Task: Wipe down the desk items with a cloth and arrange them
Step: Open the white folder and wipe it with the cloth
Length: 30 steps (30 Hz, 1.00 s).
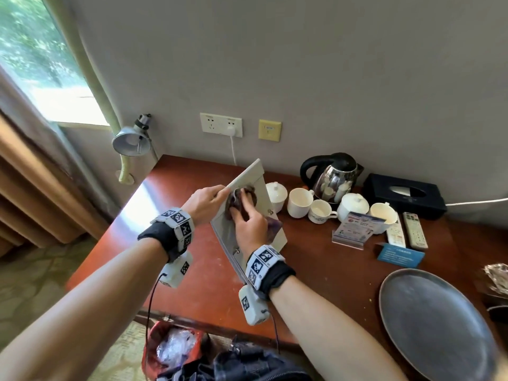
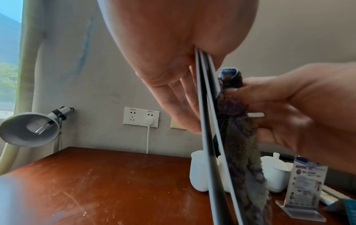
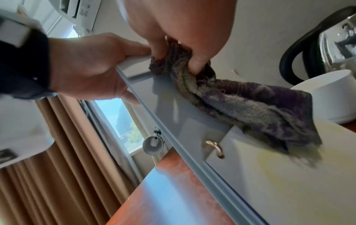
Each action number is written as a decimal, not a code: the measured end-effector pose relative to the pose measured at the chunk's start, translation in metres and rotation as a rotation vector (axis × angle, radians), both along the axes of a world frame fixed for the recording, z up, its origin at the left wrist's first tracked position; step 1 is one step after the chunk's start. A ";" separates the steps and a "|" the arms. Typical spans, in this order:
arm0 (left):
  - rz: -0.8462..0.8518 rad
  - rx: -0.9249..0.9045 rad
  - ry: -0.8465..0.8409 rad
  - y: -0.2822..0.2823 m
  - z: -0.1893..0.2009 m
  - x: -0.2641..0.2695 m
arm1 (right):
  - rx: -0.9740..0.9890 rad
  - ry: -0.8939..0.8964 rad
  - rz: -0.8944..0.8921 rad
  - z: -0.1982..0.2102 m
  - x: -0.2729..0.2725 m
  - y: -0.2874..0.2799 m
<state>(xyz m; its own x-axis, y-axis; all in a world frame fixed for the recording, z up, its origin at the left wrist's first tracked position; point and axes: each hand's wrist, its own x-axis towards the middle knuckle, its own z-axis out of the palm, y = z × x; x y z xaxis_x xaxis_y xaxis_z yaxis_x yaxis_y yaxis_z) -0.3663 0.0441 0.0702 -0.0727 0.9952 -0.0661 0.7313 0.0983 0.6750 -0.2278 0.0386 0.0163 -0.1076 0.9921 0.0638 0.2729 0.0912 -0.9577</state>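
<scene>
Head view: the left hand (image 1: 204, 202) grips the top edge of a white frame (image 1: 275, 232) standing tilted on the red desk (image 1: 200, 273), left of the white cups (image 1: 300, 202) and kettle (image 1: 334, 177). The right hand (image 1: 248, 224) presses a dark cloth (image 1: 242, 202) against its back.

Left wrist: the frame (image 2: 207, 137) shows edge-on, pinched by the fingers (image 2: 183, 106).

Right wrist: the fingers (image 3: 196, 64) clutch the cloth (image 3: 250, 106) against the panel.

No print on the desk cards (image 1: 354, 226) can be read.
</scene>
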 end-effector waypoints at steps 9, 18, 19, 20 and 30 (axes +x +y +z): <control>0.046 -0.056 -0.183 -0.002 -0.002 -0.006 | 0.040 0.069 -0.104 0.021 -0.008 0.066; 0.114 -0.084 -0.306 0.002 -0.015 -0.004 | 0.180 -0.004 0.097 -0.004 -0.004 -0.017; 0.113 -0.089 -0.325 0.002 -0.016 -0.005 | 0.172 0.021 0.106 -0.010 -0.004 -0.020; 0.111 -0.087 -0.336 0.003 -0.017 -0.004 | 0.172 0.037 0.109 -0.013 -0.004 -0.017; 0.001 -0.043 -0.340 0.003 -0.017 -0.006 | -0.113 0.026 -0.046 -0.003 0.007 0.074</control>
<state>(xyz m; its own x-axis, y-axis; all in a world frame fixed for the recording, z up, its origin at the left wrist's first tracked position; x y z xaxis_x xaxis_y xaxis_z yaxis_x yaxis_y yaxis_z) -0.3728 0.0474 0.0536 -0.0400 0.9909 -0.1289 0.4648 0.1327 0.8754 -0.2204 0.1130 0.0136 -0.0611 0.9971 -0.0464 0.2489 -0.0298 -0.9681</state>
